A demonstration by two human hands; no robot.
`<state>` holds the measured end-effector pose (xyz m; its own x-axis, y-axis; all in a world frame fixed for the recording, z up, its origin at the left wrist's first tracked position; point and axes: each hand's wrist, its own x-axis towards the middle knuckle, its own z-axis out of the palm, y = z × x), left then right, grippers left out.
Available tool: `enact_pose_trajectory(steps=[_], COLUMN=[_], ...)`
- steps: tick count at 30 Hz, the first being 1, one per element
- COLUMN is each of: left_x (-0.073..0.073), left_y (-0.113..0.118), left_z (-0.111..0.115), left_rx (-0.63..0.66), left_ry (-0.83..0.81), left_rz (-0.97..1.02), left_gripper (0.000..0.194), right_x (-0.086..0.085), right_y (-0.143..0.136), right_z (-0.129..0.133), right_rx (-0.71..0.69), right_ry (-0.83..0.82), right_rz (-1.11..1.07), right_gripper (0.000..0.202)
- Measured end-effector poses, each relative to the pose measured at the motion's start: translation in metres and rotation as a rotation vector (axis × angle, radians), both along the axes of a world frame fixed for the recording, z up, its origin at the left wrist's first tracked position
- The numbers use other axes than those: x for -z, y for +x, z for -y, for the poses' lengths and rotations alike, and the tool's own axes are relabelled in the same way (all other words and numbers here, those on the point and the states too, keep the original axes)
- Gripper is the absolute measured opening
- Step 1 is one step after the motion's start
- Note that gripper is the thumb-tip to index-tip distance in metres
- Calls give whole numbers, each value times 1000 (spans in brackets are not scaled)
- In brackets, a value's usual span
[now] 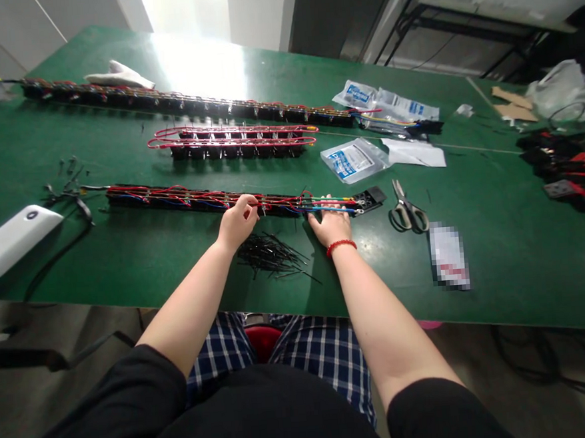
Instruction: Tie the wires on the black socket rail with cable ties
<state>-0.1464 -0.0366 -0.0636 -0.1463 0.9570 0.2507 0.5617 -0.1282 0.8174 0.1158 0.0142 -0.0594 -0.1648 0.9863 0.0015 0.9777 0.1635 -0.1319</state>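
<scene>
A long black strip (165, 196) with red, blue and yellow wires along it lies crosswise in front of me. My left hand (237, 224) is at its middle, thumb and fingers curled together against the wires; whatever they pinch is too small to make out. Flat on the table at the strip's right end rests my right hand (333, 227), fingers apart and partly under the loose wire ends (339, 206). Beyond those ends is a flat black end piece (370, 200). A pile of thin black cable ties (274, 255) lies between my forearms.
Scissors (407, 212) lie right of my right hand, near a blurred packet (448, 256). Farther back are a red-wired block (237, 145), a longer wired strip (204, 107) and plastic bags (356, 160). A white device (16, 241) sits at left on the green table (139, 256).
</scene>
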Motion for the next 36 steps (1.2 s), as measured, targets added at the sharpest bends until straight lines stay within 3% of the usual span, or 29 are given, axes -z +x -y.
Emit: enact_pose_trajectory(steps=[7, 13, 19, 23, 36], left_x=[4, -3, -6, -5, -11], left_y=[-4, -12, -20, -21, -18], left_z=[0, 3, 1, -2, 2], left_rx=[73, 329, 502, 537, 464], left_ry=[6, 73, 85, 79, 29], left_rz=[61, -270, -289, -282, -188], left_gripper=[10, 10, 11, 9, 9], right_x=[3, 5, 2, 2, 1], right_y=[3, 4, 2, 2, 2], right_z=[-2, -2, -1, -1, -2], right_rx=[0, 14, 16, 23, 29], right_ry=[49, 54, 49, 46, 37], right_rz=[-28, -46, -49, -61, -73], right_gripper=[69, 68, 66, 65, 64])
